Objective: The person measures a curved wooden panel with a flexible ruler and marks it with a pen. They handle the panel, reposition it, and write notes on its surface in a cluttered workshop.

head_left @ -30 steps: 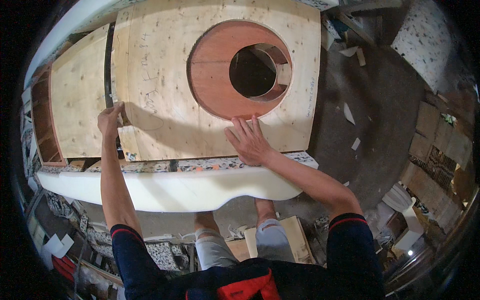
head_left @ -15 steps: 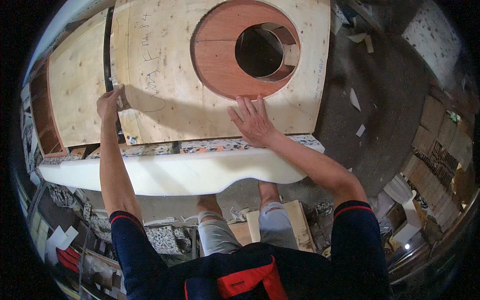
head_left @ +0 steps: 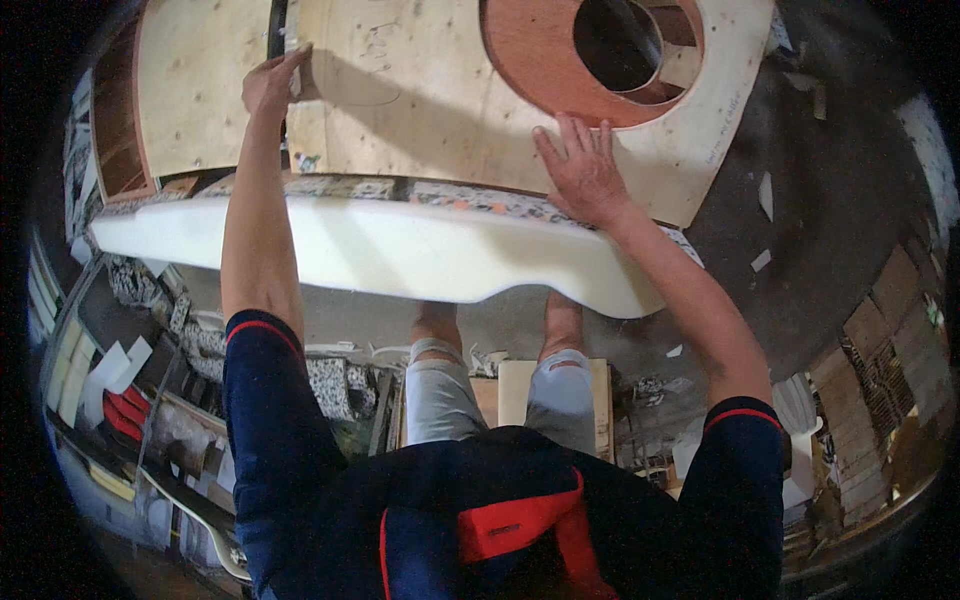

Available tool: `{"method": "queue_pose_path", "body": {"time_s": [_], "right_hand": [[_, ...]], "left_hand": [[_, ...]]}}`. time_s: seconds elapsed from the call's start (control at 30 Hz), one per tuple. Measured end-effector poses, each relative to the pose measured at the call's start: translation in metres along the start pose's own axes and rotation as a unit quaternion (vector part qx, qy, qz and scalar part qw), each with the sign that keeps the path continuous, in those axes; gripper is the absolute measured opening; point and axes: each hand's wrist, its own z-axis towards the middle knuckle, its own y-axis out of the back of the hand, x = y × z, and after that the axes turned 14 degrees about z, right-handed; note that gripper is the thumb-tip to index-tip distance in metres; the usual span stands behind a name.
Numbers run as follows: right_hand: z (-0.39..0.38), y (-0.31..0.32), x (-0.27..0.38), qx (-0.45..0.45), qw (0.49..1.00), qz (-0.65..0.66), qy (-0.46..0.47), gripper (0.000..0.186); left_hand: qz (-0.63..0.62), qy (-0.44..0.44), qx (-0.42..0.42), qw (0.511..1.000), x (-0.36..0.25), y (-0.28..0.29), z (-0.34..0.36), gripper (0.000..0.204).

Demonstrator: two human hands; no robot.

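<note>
My left hand (head_left: 274, 84) is at the dark gap between two plywood pieces, its fingers pinched together over the edge of the larger plywood panel (head_left: 430, 120). What lies between the fingertips, if anything, is hidden. With fingers spread, my right hand (head_left: 588, 178) rests flat on that panel, fingertips beside its large round cutout. Inside the cutout shows a reddish-brown board (head_left: 530, 60) with a smaller round hole. A narrower plywood piece (head_left: 200, 90) lies left of the gap. Along the near edge runs white foam (head_left: 380, 250) with a curved front, over speckled foam (head_left: 345, 187).
Scraps (head_left: 766, 195) lie on the dark floor at right. Wooden slats (head_left: 870, 360) and pale curved pieces lie at far right. Behind the white foam are my legs, with a pale board (head_left: 517, 390) between them. Speckled foam offcuts (head_left: 328, 385) and a red item (head_left: 125, 412) are at lower left.
The plywood, foam and both hands now appear higher and farther right in view. Both hands keep about the same places on the panel.
</note>
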Motion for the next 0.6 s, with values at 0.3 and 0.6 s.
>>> {"method": "queue_pose_path", "body": {"time_s": [0.3, 0.6], "right_hand": [[-0.001, 0.002, 0.008, 0.015, 0.999, -0.007, -0.038, 0.089], [0.004, 0.0, 0.013, -0.014, 1.0, -0.003, -0.017, 0.086]], "left_hand": [[0.007, -0.013, 0.002, 1.0, 0.009, -0.007, 0.019, 0.079], [-0.011, -0.094, -0.049, 0.994, -0.009, 0.002, -0.013, 0.07]]}}
